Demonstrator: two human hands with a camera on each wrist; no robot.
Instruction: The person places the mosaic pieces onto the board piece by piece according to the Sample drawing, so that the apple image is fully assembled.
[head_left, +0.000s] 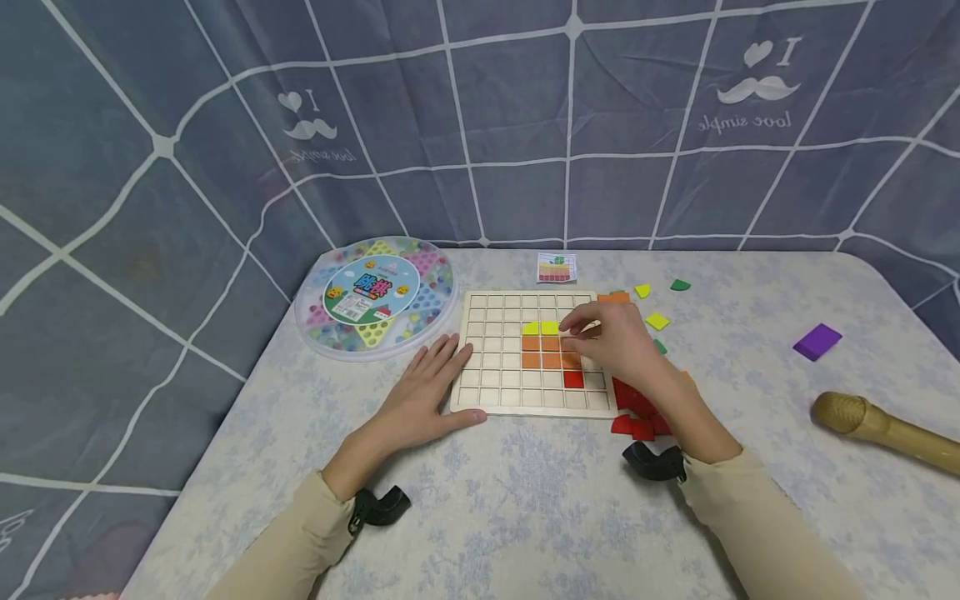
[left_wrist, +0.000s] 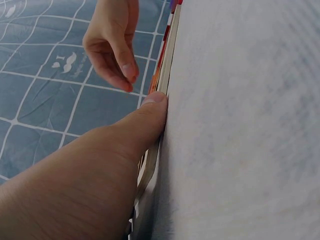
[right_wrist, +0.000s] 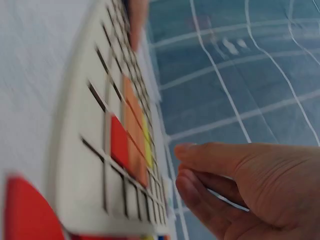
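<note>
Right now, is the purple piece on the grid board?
No, the purple piece lies on the table far to the right of the board, apart from it.

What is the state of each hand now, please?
Left hand: open, fingers flat against the edge of the grid board.
Right hand: over the board, fingertips together; whether it holds a piece cannot be told.

My left grip [head_left: 427,392] lies flat on the desk [head_left: 525,500], fingers against the left edge of the wooden grid board [head_left: 495,367]. My right grip [head_left: 618,342] hovers over the board's right half, fingertips at the orange tiles [head_left: 543,352] beneath two yellow ones [head_left: 540,327]. A red tile [head_left: 573,379] sits below. Loose red pieces [head_left: 637,412] lie beside my wrist.
</note>
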